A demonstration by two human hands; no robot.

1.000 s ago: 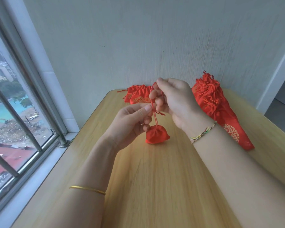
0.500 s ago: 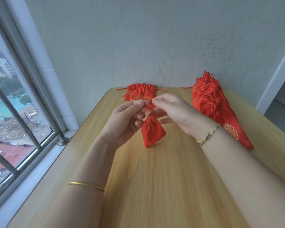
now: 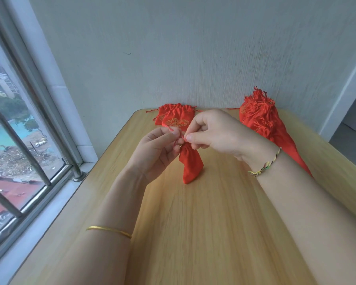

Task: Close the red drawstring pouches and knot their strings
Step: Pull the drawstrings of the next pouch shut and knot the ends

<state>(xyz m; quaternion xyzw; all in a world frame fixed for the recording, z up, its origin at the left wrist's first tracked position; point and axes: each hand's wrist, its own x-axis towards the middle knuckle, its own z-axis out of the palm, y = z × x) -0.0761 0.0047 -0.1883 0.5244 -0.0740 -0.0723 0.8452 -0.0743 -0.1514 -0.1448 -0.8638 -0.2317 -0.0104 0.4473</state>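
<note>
We hold the pouch [image 3: 190,165] over the middle of the worktop [image 3: 214,233] by its gathered neck, so the thin strings [image 3: 176,139] are free to knot. Our left hand [image 3: 154,150] and right hand [image 3: 218,131], close together, each pinch the strings just above it. The glossy red cloth hangs limp and creased

No words or numbers to read anywhere here.
Closest thing to a sign is the gold embroidered emblem [image 3: 176,122] on the front red pouch [image 3: 174,113] at the far edge of the tabletop [image 3: 214,223]. There's a glint of gold too on the heap of pouches [image 3: 261,118] by the far right corner. Both are too small and blurred to make out as characters.
</note>
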